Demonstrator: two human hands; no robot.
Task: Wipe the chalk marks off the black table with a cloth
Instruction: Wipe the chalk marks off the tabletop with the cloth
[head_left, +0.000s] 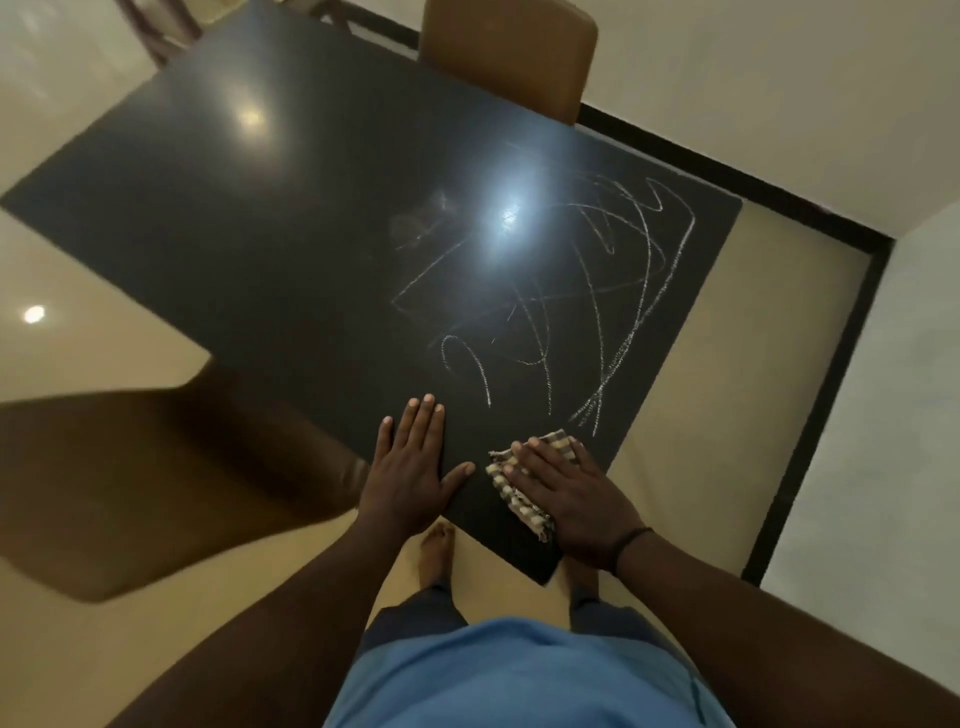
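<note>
Barely begun, it seems: chalk marks (597, 291) sprawl across the black counter (234, 218) beyond the cloth (519, 499), pressed under the right hand (576, 493)'s flat fingers (524, 457); left hand (410, 462) flat, empty.

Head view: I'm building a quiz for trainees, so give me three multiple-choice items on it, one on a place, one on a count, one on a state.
1. Where does the cloth lie?
A. on the near corner of the black table
B. on a chair
C. on the floor

2. How many hands touch the table or cloth?
A. none
B. one
C. two

3. The chalk marks are:
A. all wiped off
B. mostly unwiped
C. covered by the cloth

Answers:
1 A, the right hand presses it flat there.
2 C, the left hand also lies flat on the tabletop.
3 B, white scribbles lie beyond the cloth.
</note>
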